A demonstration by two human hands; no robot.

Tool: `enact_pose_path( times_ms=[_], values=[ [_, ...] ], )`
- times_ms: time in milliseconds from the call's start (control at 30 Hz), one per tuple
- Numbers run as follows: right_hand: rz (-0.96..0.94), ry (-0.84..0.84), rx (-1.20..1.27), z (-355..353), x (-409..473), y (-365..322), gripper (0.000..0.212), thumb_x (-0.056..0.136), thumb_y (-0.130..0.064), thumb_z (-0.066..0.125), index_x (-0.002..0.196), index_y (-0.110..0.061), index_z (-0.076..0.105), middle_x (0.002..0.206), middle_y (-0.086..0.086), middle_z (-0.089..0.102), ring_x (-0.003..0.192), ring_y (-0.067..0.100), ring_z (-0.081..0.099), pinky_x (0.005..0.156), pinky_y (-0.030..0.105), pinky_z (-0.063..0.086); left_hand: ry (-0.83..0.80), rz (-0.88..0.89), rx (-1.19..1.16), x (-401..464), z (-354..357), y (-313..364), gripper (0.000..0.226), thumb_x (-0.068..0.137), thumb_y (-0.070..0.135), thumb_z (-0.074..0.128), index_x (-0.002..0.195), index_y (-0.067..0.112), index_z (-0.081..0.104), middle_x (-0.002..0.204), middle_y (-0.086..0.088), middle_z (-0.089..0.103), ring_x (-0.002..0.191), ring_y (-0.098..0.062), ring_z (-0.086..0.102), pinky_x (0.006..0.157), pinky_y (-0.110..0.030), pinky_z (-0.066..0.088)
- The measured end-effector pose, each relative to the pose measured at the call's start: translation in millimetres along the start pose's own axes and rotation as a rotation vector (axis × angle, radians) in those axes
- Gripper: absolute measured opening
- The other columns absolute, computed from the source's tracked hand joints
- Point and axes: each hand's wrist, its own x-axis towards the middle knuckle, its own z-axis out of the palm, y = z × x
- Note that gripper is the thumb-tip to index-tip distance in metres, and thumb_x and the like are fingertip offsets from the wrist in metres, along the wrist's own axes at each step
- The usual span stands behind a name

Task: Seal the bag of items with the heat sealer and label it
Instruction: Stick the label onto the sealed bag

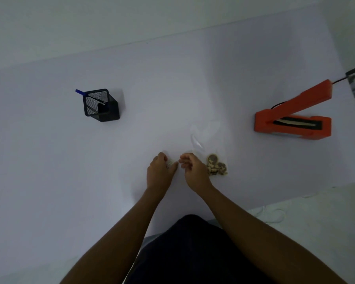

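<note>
A clear plastic bag (206,140) lies on the white table (172,89), with several brown and tan items (216,167) gathered at its near end. My left hand (161,173) pinches a small white label sheet (169,163) just left of the bag. Fingers curled, my right hand (194,171) sits beside the label and touches the bag's near left corner; I cannot tell whether it grips anything. The orange heat sealer (293,117) stands at the right with its arm raised.
A black mesh pen holder (100,106) with a blue pen (80,92) stands at the far left. The sealer's black cord (339,80) runs off to the right edge. The table's near edge runs just in front of my body.
</note>
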Motion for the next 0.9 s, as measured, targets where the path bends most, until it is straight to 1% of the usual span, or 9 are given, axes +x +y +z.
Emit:
enact_pose_path(
  times_ms=[167, 300, 367, 467, 600, 700, 767, 833, 900],
  values=[
    [-0.004, 0.009, -0.003, 1.5, 2.7, 0.1, 0.032, 0.094, 0.009, 0.044, 0.114, -0.007, 0.063, 0.102, 0.002, 0.069, 0.091, 0.021, 0.068, 0.089, 0.034, 0.056, 0.010, 0.012, 0.009, 0.0, 1.4, -0.7, 0.023, 0.091, 0.032, 0.064, 0.085, 0.014, 0.051, 0.077, -0.001, 0.057, 0.066, -0.018, 0.054, 0.058, -0.028, 0.043],
    [-0.016, -0.004, 0.004, 3.8, 3.1, -1.6, 0.035, 0.093, 0.011, 0.043, 0.115, -0.007, 0.063, 0.104, 0.001, 0.069, 0.092, 0.020, 0.068, 0.089, 0.033, 0.056, 0.009, 0.035, -0.021, 1.3, -1.6, -5.5, 0.018, 0.093, 0.025, 0.063, 0.083, 0.013, 0.053, 0.074, 0.002, 0.057, 0.065, -0.013, 0.051, 0.055, -0.018, 0.033],
    [-0.034, -0.020, 0.013, 4.2, 2.1, -2.4, 0.039, 0.090, 0.013, 0.043, 0.115, -0.008, 0.062, 0.105, 0.001, 0.069, 0.092, 0.019, 0.067, 0.089, 0.031, 0.055, 0.002, 0.046, -0.023, 1.9, -1.8, -8.2, 0.013, 0.093, 0.022, 0.063, 0.085, 0.013, 0.057, 0.076, 0.002, 0.059, 0.067, -0.012, 0.053, 0.059, -0.019, 0.037],
    [-0.039, -0.044, 0.015, 6.0, 0.0, -4.3, 0.043, 0.087, 0.016, 0.042, 0.117, -0.009, 0.062, 0.109, 0.002, 0.070, 0.092, 0.016, 0.066, 0.087, 0.023, 0.052, 0.005, 0.056, -0.036, 1.7, -1.9, -8.9, 0.007, 0.093, 0.019, 0.062, 0.090, 0.013, 0.061, 0.080, 0.002, 0.062, 0.070, -0.013, 0.056, 0.064, -0.023, 0.043],
    [-0.043, -0.067, 0.024, 9.1, -1.6, -5.4, 0.046, 0.088, 0.015, 0.041, 0.123, -0.009, 0.060, 0.114, -0.001, 0.069, 0.093, 0.015, 0.065, 0.088, 0.020, 0.051, 0.003, 0.048, -0.078, 2.9, -3.1, -8.1, 0.009, 0.094, 0.017, 0.060, 0.086, 0.012, 0.061, 0.075, 0.000, 0.062, 0.067, -0.015, 0.057, 0.062, -0.028, 0.049],
    [-0.041, -0.120, 0.011, 10.8, -2.0, -7.3, 0.051, 0.088, 0.015, 0.041, 0.129, -0.012, 0.057, 0.122, -0.003, 0.068, 0.099, 0.014, 0.065, 0.091, 0.020, 0.051, -0.026, 0.021, -0.123, 3.9, -5.9, -9.1, 0.012, 0.094, 0.016, 0.059, 0.083, 0.011, 0.060, 0.071, -0.001, 0.061, 0.065, -0.017, 0.058, 0.061, -0.029, 0.050],
    [-0.041, -0.146, -0.019, 12.4, -2.7, -8.9, 0.051, 0.090, 0.013, 0.042, 0.131, -0.013, 0.055, 0.125, -0.003, 0.068, 0.102, 0.011, 0.064, 0.093, 0.021, 0.051, -0.050, -0.007, -0.153, 3.9, -10.6, -7.4, 0.013, 0.094, 0.015, 0.058, 0.082, 0.010, 0.060, 0.071, -0.001, 0.061, 0.064, -0.015, 0.056, 0.059, -0.024, 0.046],
    [-0.047, -0.134, -0.048, 14.6, -3.0, -10.2, 0.048, 0.093, 0.011, 0.042, 0.131, -0.013, 0.055, 0.128, -0.001, 0.068, 0.111, 0.010, 0.063, 0.098, 0.024, 0.051, -0.089, -0.049, -0.185, 4.8, -16.5, -5.7, 0.016, 0.095, 0.016, 0.058, 0.080, 0.010, 0.057, 0.070, 0.001, 0.059, 0.061, -0.011, 0.052, 0.058, -0.019, 0.040],
    [-0.035, -0.115, -0.082, 15.7, -2.4, -11.5, 0.045, 0.095, 0.008, 0.041, 0.131, -0.014, 0.054, 0.129, -0.002, 0.068, 0.118, 0.011, 0.062, 0.101, 0.026, 0.050, -0.152, -0.120, -0.233, 6.0, -23.8, -3.8, 0.018, 0.093, 0.017, 0.057, 0.077, 0.009, 0.057, 0.070, 0.000, 0.059, 0.063, -0.014, 0.053, 0.059, -0.022, 0.041]
  ],
)
